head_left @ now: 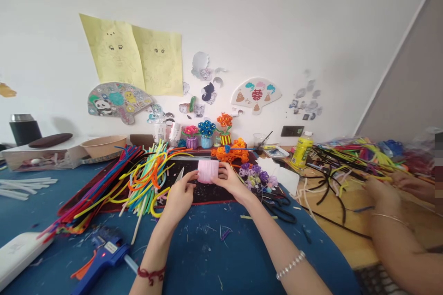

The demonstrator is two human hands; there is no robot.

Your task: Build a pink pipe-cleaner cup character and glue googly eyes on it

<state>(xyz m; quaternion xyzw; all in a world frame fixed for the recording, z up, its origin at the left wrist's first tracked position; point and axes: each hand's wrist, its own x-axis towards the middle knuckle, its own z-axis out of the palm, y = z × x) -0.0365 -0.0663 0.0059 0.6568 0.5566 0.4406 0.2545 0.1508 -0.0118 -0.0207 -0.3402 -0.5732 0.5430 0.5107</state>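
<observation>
Betw. L hand & R hand: 1 pink pipe-cleaner tube

Fuzzy pink chenille roll, soft matt fibres, matt blue desk mat, flecked with scraps, glossy blue plastic glue gun, smooth pale wood tabletop, matt yellow paper sheets

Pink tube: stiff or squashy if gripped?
The pink tube looks wound from pipe cleaner, so probably light for its size and likely to dent under a hard squeeze. The fuzz should resist slipping. Its round side could roll if laid down.
</observation>
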